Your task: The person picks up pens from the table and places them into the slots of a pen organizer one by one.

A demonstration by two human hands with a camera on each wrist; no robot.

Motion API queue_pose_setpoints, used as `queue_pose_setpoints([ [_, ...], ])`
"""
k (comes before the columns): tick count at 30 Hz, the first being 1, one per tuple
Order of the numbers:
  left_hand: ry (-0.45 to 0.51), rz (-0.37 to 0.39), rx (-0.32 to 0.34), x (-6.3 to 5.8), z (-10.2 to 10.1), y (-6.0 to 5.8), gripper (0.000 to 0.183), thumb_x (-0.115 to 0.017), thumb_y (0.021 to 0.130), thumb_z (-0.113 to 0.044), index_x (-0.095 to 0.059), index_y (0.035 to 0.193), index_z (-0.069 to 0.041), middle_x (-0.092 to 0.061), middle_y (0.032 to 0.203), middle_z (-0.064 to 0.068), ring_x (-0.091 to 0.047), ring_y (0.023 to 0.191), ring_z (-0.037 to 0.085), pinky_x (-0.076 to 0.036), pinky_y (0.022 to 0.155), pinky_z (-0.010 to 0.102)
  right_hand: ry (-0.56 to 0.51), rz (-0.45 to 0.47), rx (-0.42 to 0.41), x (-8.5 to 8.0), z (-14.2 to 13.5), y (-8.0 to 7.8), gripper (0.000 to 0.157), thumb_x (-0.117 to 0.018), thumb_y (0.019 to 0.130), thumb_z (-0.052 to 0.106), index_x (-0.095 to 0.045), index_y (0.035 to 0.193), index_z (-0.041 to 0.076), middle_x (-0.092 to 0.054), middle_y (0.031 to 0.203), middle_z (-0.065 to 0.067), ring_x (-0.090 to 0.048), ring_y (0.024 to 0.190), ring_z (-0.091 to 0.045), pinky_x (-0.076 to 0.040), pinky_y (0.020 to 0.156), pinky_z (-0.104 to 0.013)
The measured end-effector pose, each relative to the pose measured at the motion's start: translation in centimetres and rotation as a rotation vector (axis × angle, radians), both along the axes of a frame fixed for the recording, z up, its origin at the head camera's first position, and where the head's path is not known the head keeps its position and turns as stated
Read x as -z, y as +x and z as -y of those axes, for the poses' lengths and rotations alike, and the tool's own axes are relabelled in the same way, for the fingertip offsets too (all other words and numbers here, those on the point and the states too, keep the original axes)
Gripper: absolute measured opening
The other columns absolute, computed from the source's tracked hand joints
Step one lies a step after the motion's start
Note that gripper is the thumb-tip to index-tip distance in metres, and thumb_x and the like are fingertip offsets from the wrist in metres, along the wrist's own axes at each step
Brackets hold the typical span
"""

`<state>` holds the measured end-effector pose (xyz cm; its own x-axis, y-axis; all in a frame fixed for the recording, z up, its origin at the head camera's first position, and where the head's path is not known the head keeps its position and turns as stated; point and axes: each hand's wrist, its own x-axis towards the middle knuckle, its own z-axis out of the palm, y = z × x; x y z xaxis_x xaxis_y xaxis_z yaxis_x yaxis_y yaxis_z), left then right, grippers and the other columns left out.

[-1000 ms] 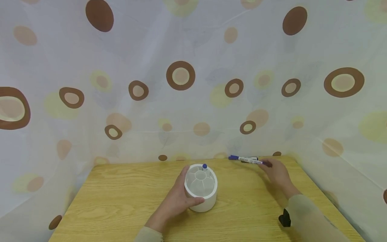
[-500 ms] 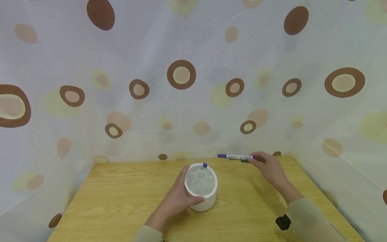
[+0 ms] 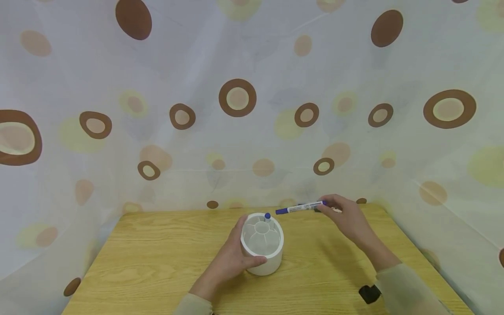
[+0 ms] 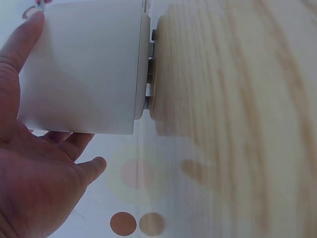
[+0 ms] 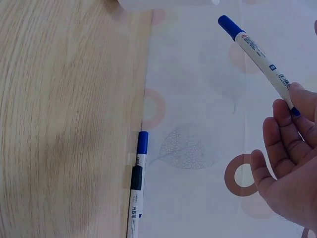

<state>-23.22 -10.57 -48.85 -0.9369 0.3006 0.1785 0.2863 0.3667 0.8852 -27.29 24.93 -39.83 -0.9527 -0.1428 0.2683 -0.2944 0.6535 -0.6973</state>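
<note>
Evidently, the right grip (image 3: 346,216) is nearly closed, pinching a blue-capped marker (image 3: 302,207) by its tail; the marker looks light, stiff and smooth (perhaps a little slippery), so mid-barrel would be a steadier hold. Raised above the tabletop (image 3: 165,245), its long axis lies near level, cap pointing left toward the white organizer (image 3: 271,265), clasped by the left grip (image 3: 234,256).
</note>
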Motion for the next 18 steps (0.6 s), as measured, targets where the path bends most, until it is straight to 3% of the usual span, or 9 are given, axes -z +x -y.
queue_pose_setpoints([
  [12,0.001,-0.002,-0.005,0.08,0.01,0.05,0.129,-0.102,0.081,-0.035,-0.016,0.177,-0.026,-0.045,0.165,0.016,-0.052,0.145,0.042,-0.04,0.119,0.072,-0.035,0.017,-0.051,-0.36,-0.34,0.63,0.037,-0.067,0.112,0.041,-0.074,0.134,0.011,-0.077,0.121,-0.007,-0.058,0.142,-0.047,-0.046,0.112,-0.073],
  [18,0.007,0.0,0.001,0.08,-0.07,0.05,0.13,-0.102,0.081,-0.034,-0.015,0.177,-0.026,-0.044,0.166,0.016,-0.051,0.145,0.043,-0.039,0.119,0.073,-0.08,0.001,-0.07,-0.61,-0.18,0.72,0.037,-0.065,0.113,0.038,-0.073,0.136,0.009,-0.078,0.123,-0.008,-0.066,0.132,-0.041,-0.048,0.111,-0.07],
])
